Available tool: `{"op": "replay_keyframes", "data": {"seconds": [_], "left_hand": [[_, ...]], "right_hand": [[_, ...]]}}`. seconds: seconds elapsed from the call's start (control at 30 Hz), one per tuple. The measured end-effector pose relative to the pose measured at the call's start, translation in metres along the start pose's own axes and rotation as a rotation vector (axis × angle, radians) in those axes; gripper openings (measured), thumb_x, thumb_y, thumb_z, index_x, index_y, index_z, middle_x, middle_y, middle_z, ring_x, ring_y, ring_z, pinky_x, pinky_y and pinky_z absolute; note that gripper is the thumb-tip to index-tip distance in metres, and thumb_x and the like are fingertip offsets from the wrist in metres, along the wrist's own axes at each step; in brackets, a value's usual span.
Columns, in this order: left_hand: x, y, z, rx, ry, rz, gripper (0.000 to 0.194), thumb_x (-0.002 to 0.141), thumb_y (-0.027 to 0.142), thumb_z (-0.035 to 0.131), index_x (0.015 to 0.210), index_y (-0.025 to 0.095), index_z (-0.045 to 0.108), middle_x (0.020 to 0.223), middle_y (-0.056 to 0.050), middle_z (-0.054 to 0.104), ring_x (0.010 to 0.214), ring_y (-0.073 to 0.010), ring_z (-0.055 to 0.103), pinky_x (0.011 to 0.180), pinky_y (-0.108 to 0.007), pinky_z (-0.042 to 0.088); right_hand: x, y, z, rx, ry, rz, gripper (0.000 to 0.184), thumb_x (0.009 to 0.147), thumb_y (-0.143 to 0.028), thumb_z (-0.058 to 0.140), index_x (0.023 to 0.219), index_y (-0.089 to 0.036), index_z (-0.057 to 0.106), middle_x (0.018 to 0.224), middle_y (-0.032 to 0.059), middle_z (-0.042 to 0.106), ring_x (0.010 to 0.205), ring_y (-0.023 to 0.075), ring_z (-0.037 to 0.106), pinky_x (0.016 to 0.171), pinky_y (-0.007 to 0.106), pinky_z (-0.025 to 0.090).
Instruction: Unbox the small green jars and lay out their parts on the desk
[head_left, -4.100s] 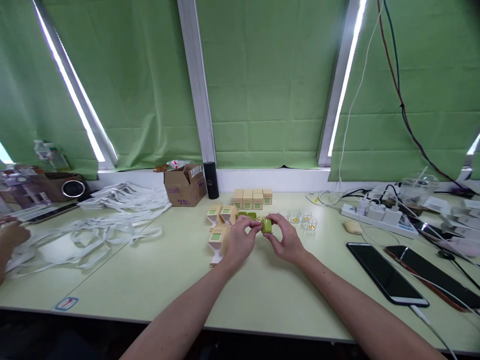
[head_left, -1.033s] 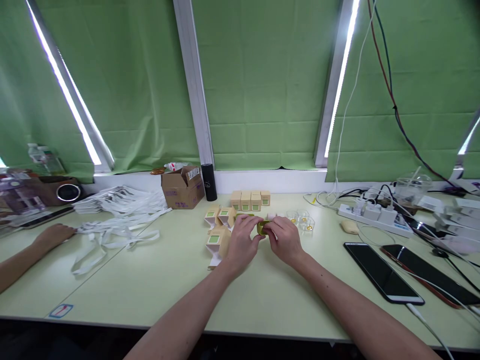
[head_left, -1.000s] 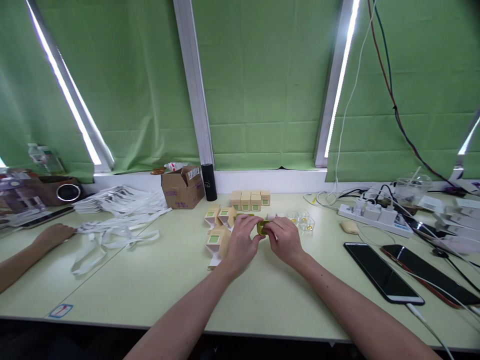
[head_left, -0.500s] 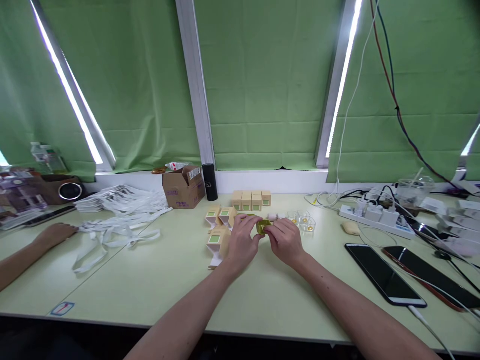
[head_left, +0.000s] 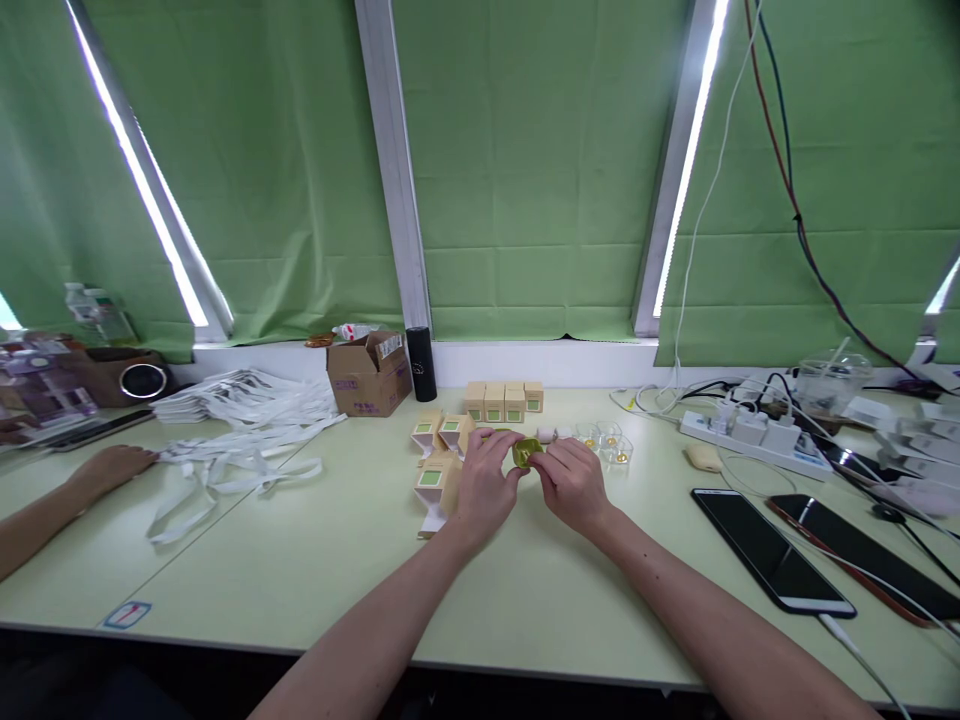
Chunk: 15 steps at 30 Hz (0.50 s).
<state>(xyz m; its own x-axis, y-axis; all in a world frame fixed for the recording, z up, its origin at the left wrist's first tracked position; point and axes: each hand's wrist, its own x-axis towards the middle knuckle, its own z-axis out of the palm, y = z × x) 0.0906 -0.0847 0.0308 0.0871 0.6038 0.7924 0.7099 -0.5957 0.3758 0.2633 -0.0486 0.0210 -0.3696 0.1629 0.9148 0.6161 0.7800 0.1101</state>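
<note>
Our left hand (head_left: 486, 490) and right hand (head_left: 576, 484) clamp the small olive-green, apparently plastic case (head_left: 525, 451) between open tan cardboard boxes (head_left: 442, 478) and clear plastic cups (head_left: 621, 453) over the pale-green surface (head_left: 525, 590), where we judge uneven fingertip pressure could make it slip.

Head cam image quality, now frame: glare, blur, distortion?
Head view: bright glare strips in the gaps beside the green blinds; table edge bows, likely wide-angle distortion; the green piece between left hand and right hand is too small and soft for fine detail; black phone shows faint reflections.
</note>
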Motion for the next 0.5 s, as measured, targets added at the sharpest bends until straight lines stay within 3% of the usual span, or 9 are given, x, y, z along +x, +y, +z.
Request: {"op": "replay_keyframes", "data": {"seconds": [0.17,0.33,0.5], "left_hand": [[0.001,-0.003,-0.002,0.004,-0.001,-0.025,0.044,0.084,0.005,0.067,0.123,0.024,0.066,0.117,-0.008,0.072,0.120,-0.0282,0.054,0.100,-0.049,0.053],[0.005,-0.009,-0.006,-0.028,0.028,-0.136,0.042,0.083,0.007,0.069,0.122,0.024,0.066,0.117,-0.007,0.071,0.120,-0.0263,0.056,0.101,-0.046,0.052],[0.006,-0.009,-0.005,-0.059,0.059,-0.179,0.049,0.083,0.006,0.068,0.128,0.025,0.063,0.120,-0.008,0.068,0.120,-0.0254,0.057,0.098,-0.043,0.053]], "right_hand": [[0.001,-0.002,-0.002,0.006,-0.010,-0.003,0.027,0.100,-0.014,0.049,0.082,-0.021,0.068,0.065,0.0031,0.058,0.064,0.0174,0.047,0.066,0.034,0.033],[0.002,-0.007,-0.003,0.021,0.015,-0.001,0.023,0.100,-0.016,0.052,0.084,-0.021,0.068,0.064,0.0031,0.057,0.064,0.0180,0.047,0.066,0.034,0.034],[0.002,0.001,-0.004,0.091,0.084,0.114,0.018,0.099,-0.015,0.055,0.087,-0.021,0.067,0.070,0.0041,0.062,0.069,0.0190,0.051,0.067,0.033,0.038]]}}
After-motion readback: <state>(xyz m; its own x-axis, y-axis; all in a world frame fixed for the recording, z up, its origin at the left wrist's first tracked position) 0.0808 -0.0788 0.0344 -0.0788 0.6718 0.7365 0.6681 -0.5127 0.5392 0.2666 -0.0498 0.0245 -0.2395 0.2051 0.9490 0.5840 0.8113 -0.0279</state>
